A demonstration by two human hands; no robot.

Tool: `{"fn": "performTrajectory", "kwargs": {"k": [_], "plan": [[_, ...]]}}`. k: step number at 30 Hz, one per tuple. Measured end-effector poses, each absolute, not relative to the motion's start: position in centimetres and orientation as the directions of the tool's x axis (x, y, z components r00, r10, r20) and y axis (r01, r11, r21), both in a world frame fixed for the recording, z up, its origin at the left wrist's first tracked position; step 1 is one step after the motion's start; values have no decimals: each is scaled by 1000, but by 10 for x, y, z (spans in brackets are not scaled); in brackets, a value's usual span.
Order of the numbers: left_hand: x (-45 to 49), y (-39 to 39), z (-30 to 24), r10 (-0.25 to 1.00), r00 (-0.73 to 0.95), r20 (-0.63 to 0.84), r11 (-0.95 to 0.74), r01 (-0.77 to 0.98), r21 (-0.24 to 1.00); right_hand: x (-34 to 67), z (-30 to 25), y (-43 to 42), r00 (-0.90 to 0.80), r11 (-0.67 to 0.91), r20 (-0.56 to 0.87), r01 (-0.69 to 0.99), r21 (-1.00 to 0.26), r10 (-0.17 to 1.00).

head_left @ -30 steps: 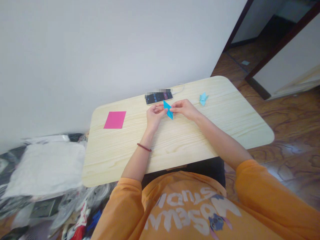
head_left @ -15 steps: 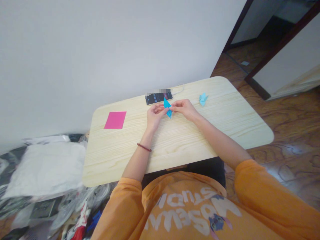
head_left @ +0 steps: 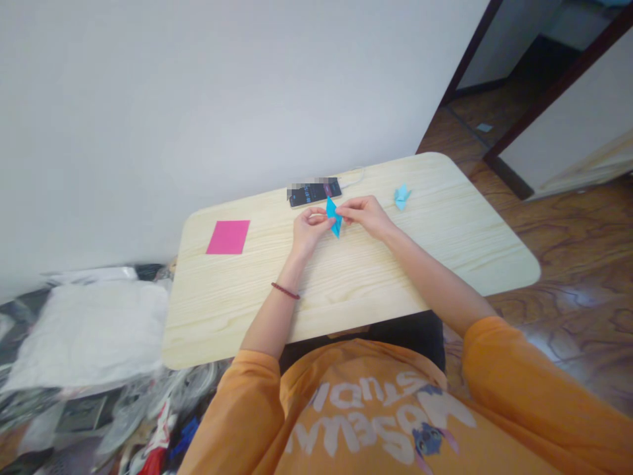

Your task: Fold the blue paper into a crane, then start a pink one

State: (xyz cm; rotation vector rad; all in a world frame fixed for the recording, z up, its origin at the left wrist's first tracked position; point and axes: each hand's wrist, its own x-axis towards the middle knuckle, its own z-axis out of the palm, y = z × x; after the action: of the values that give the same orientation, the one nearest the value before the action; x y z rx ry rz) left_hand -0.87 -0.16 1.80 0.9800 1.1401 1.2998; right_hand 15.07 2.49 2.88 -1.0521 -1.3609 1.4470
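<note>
A piece of blue origami paper point(head_left: 334, 219), folded into a narrow diamond, is held up over the table between both hands. My left hand point(head_left: 310, 231) pinches its left side low down, thumb in front. On the other side my right hand point(head_left: 366, 214) grips its right edge higher up between thumb and fingertips. Some fingertips behind the paper are hidden. To the right lies a light blue folded paper figure point(head_left: 402, 196), and a flat pink paper square point(head_left: 228, 237) rests at the left.
A phone point(head_left: 315, 192) with a lit screen and a white cable point(head_left: 357, 177) lies at the back of the pale wooden table point(head_left: 346, 284), close to the wall. White bedding or a bag point(head_left: 93, 333) and clutter sit on the floor at left. A doorway opens at right.
The blue paper has shifted slightly down and right and turned a little in my hands. My right fingers have moved slightly up along its edge. The other papers stay put.
</note>
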Motion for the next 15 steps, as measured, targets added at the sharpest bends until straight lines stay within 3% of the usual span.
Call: {"fn": "performTrajectory", "kwargs": {"k": [9, 15], "plan": [[-7, -3, 19, 995, -41, -89, 77, -231, 970, 145, 31, 21, -321, 53, 62, -37, -998, 945], [-6, 0, 12, 990, -115, -78, 46, -260, 965, 142, 25, 21, -309, 95, 95, -15, -995, 946]]}}
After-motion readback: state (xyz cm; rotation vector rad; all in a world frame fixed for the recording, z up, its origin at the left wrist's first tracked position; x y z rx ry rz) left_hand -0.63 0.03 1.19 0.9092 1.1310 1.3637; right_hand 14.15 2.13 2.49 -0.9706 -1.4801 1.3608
